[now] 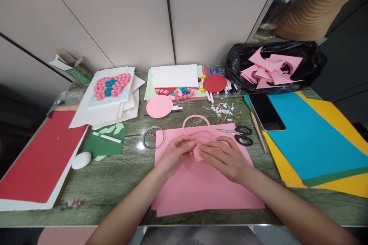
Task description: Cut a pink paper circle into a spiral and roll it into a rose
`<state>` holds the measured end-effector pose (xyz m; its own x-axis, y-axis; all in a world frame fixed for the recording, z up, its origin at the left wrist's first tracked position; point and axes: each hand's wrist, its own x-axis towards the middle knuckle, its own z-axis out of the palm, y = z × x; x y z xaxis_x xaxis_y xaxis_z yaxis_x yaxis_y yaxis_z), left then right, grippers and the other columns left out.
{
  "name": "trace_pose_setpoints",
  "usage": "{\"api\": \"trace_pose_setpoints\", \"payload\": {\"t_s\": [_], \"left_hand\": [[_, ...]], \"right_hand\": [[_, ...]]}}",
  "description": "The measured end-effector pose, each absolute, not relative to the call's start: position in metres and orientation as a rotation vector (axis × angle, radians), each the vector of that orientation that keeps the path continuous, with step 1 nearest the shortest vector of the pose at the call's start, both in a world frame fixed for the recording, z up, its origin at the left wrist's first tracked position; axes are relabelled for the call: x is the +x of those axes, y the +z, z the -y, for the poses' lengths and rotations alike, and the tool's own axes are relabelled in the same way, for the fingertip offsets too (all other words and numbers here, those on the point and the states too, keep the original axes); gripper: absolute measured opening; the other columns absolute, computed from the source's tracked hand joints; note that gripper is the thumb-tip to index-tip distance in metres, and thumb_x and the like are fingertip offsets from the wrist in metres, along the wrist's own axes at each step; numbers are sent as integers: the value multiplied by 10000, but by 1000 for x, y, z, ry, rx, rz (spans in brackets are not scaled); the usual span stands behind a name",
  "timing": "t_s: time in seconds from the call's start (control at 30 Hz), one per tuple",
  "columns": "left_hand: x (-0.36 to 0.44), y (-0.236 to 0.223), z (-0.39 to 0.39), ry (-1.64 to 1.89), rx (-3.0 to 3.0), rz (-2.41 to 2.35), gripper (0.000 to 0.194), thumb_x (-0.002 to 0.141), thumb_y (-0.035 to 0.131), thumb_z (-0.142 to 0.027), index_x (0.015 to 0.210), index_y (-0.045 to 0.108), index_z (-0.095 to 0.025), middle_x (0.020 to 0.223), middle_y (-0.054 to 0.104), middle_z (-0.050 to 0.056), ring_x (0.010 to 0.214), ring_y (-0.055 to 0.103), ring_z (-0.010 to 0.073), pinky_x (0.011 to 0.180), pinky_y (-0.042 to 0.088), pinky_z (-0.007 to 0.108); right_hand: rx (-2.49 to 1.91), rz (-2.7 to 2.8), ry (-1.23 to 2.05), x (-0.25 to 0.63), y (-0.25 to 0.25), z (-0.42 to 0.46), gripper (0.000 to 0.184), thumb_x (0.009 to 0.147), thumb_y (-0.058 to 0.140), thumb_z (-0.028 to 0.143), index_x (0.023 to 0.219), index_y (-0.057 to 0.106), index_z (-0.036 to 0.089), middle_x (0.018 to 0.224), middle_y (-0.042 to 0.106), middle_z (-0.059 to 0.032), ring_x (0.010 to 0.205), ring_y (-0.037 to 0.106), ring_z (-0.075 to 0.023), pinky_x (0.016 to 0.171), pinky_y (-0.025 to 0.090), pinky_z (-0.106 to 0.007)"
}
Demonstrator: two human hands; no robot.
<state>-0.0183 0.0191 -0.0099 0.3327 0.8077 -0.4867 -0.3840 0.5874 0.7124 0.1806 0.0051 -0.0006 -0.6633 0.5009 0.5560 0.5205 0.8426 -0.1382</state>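
Observation:
Between both hands, above the pink paper sheets (201, 187), a pink paper strip (198, 153) is being held in a small curl. My left hand (178, 151) pinches it from the left with bent fingers. From the right, my right hand (225, 157) presses its fingertips on the curl. A longer loop of the strip (196, 118) arches beyond the fingers onto the table. Scissors (241, 134) with black handles lie just past my right hand. To the left of my left hand is a roll of tape (153, 138).
A pink paper disc (159, 106), paper scraps (222, 110) and a red disc (215, 83) lie farther back. On the right are a phone (266, 111), a pencil (258, 132) and blue paper (313, 138). A black bag (235, 69) holds pink offcuts. Red paper (43, 157) lies left.

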Motion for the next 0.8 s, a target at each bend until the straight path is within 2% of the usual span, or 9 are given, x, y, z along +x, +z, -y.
{"api": "trace_pose_setpoints", "payload": {"t_s": [0.1,0.2,0.3,0.4,0.47,0.57,0.7,0.8], "left_hand": [[-20,-8,-19,920,648,-969,223,779,630,-343,880,665,-148,812,668,53,743,612,124,707,463,248],[-23,-7,-19,1053,902,-1055,226,801,601,-348,905,662,-157,934,677,76,894,611,169,810,454,282],[-24,-5,-18,1067,1030,-993,305,771,637,-338,1034,623,-183,1090,647,93,1035,587,212,904,439,329],[-19,-6,-14,976,1039,-903,456,676,734,-274,1101,586,-199,1198,602,110,1116,558,238,971,415,370],[-16,-8,-12,914,1032,-894,475,653,750,-218,1098,587,-199,1184,613,112,1102,574,235,962,433,379],[-12,-14,-10,852,982,-908,378,683,720,-199,1046,615,-181,1049,680,107,980,643,222,876,494,376],[-12,-19,-11,844,994,-984,248,686,702,-178,930,662,-158,966,711,95,911,665,208,821,517,344],[-13,-19,-13,891,1039,-1068,203,679,697,-154,881,674,-153,906,718,78,853,671,187,791,523,318]], "right_hand": [[-883,2294,169,179,-1,-8,224,881,486,131,1016,632,234,966,728,-21,888,629,-171,804,443,-354],[-1145,2069,510,175,0,-10,150,862,525,194,924,656,232,870,730,-25,825,651,-175,762,486,-325],[-1374,1836,830,173,2,-12,124,844,549,283,857,656,221,857,718,-36,807,659,-192,719,512,-309],[-1410,1705,1020,173,3,-15,134,825,565,318,835,644,210,824,702,-38,768,650,-187,662,517,-285],[-1384,1674,1114,172,1,-15,133,824,561,313,861,640,214,813,698,-31,740,647,-176,643,518,-277],[-1353,1654,1187,170,-3,-15,126,825,552,303,867,639,221,813,697,-24,720,647,-168,646,521,-279],[-1379,1691,1141,169,-6,-15,122,833,546,295,849,639,217,817,697,-23,763,644,-174,678,507,-280],[-1395,1759,1025,171,-2,-17,153,833,554,307,936,626,219,920,690,-39,850,627,-187,759,487,-315]]}}
